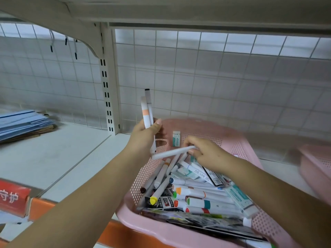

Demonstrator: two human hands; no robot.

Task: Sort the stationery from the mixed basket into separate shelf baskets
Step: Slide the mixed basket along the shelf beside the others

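Note:
A pink perforated basket [238, 145] stands on the white shelf, full of mixed stationery: several white markers with coloured caps [195, 196], erasers in green-white sleeves [176, 139] and dark printed packets. My left hand [145, 136] is raised above the basket's left rim and grips two markers [147, 110] upright, one with a peach band, one with a black tip. My right hand [206, 152] hovers over the pile and pinches one white marker [172, 152], held nearly level with its free end toward the left hand.
A second pink basket [317, 167] sits at the right edge, blurred. A stack of blue folders [23, 124] lies at the far left of the shelf. A wire grid back panel [215, 77] and a slotted upright [107, 90] stand behind. The orange shelf edge [41, 206] carries a red label.

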